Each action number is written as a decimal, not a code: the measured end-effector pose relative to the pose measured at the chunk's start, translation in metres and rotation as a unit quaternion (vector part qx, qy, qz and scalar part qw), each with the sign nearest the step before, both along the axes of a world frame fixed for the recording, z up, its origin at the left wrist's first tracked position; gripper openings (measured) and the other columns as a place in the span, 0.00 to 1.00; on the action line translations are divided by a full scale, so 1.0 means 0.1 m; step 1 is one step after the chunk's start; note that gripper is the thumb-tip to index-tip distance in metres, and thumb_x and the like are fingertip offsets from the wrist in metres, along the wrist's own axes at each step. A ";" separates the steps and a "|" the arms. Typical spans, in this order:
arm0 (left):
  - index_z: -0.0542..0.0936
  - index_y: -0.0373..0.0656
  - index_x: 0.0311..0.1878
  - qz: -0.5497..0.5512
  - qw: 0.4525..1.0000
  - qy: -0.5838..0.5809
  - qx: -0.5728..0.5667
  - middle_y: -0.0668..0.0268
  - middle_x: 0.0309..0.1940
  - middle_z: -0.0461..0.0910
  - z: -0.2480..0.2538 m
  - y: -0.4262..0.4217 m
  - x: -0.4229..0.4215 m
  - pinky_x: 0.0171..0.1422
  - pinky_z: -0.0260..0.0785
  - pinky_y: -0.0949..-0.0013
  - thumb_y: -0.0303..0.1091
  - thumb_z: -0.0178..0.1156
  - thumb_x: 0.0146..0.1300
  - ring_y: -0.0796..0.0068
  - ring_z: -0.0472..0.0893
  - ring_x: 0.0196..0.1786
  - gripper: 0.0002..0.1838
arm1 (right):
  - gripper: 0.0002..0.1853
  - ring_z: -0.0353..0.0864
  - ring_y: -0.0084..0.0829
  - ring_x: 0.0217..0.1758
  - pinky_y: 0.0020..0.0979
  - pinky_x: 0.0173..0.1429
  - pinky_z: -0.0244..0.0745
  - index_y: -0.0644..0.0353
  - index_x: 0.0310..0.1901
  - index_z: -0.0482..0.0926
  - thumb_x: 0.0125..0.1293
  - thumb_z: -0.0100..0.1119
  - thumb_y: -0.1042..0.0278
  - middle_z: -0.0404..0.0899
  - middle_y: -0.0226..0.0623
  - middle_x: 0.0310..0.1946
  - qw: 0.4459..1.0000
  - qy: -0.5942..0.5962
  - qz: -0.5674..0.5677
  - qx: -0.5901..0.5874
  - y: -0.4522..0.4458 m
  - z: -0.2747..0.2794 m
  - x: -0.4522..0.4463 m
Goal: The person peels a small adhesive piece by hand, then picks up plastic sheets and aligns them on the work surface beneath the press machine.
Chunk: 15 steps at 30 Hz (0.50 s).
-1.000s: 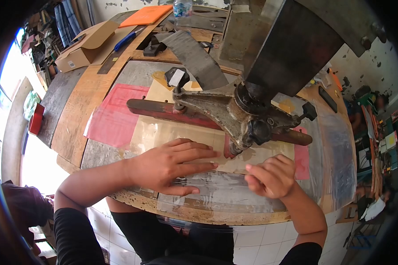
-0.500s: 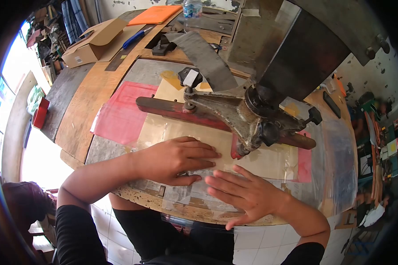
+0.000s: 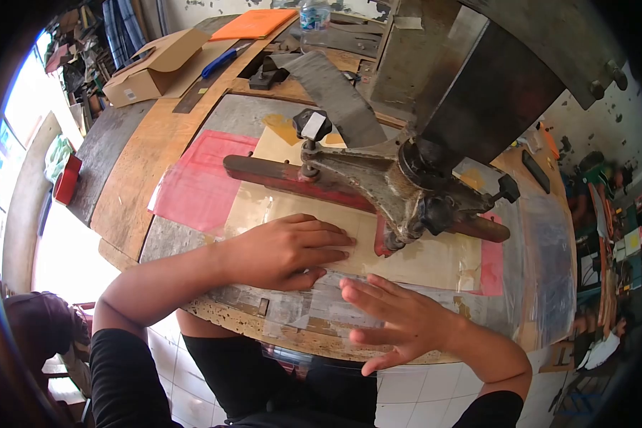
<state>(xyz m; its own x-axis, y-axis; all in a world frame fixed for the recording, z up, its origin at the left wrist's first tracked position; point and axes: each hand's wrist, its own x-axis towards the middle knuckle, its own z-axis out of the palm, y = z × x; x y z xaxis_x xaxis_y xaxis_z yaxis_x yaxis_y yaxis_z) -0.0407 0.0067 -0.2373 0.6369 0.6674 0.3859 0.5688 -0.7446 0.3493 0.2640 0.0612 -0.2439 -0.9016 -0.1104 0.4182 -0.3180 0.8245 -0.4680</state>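
Sheeting, pale tan, lies on the bench, partly beneath the metal clamp. The left hand appears flat on it; the right hand, empty and spread, hovers nearby. Smoothing seems underway; the next move calls for even pressure.

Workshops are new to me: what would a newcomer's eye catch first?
Probably the metal machine head right of centre, its bar crossing over a pale sheet. Below, the left fingers lie over that sheet and the right fingers spread nearby. An orange folder lies farther back, left of centre.
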 end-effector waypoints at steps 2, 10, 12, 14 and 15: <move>0.86 0.36 0.62 -0.001 1.000 -0.002 -0.005 0.55 0.71 0.82 0.01 0.00 0.00 0.72 0.76 0.54 0.31 0.69 0.64 0.55 0.83 0.69 0.23 | 0.45 0.58 0.55 0.90 0.55 0.89 0.58 0.32 0.88 0.58 0.75 0.56 0.29 0.49 0.54 0.90 0.995 -0.102 -0.011 -0.007 -0.02 0.05 -0.02; 0.85 0.37 0.65 -0.004 1.000 0.009 -0.020 0.56 0.71 0.81 0.00 0.01 -0.01 0.76 0.73 0.54 0.32 0.69 0.61 0.56 0.81 0.73 0.28 | 0.49 0.54 0.48 0.91 0.57 0.90 0.52 0.40 0.88 0.61 0.73 0.55 0.22 0.54 0.47 0.89 0.979 -0.182 -0.038 0.087 -0.01 0.15 -0.02; 0.85 0.37 0.65 -0.004 1.000 0.013 -0.019 0.56 0.71 0.81 0.02 0.01 0.00 0.75 0.74 0.54 0.32 0.69 0.60 0.57 0.81 0.73 0.28 | 0.49 0.51 0.47 0.93 0.57 0.91 0.48 0.42 0.87 0.62 0.74 0.52 0.20 0.54 0.44 0.90 0.979 -0.175 -0.040 0.099 0.00 0.15 -0.01; 0.84 0.37 0.66 0.002 1.000 0.015 -0.018 0.56 0.71 0.81 0.03 0.00 0.00 0.75 0.74 0.54 0.33 0.70 0.60 0.57 0.81 0.73 0.28 | 0.50 0.52 0.45 0.93 0.57 0.92 0.45 0.44 0.87 0.63 0.74 0.51 0.20 0.53 0.42 0.90 0.986 -0.154 -0.040 0.045 0.00 0.14 -0.02; 0.84 0.37 0.66 0.001 1.000 0.015 -0.019 0.56 0.71 0.81 0.03 0.00 0.01 0.75 0.74 0.54 0.33 0.70 0.60 0.57 0.81 0.73 0.28 | 0.50 0.52 0.45 0.93 0.57 0.92 0.45 0.44 0.87 0.63 0.74 0.51 0.20 0.53 0.42 0.90 0.986 -0.155 -0.042 0.044 0.00 0.14 -0.03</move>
<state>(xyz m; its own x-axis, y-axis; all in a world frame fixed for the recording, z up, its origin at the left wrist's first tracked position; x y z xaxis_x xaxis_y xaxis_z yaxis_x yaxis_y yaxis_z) -0.0400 0.0067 -0.2339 0.6467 0.6818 0.3418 0.5798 -0.7307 0.3604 0.2612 0.0614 -0.2302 -0.9921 -0.0540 0.1130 -0.1002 0.8837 -0.4573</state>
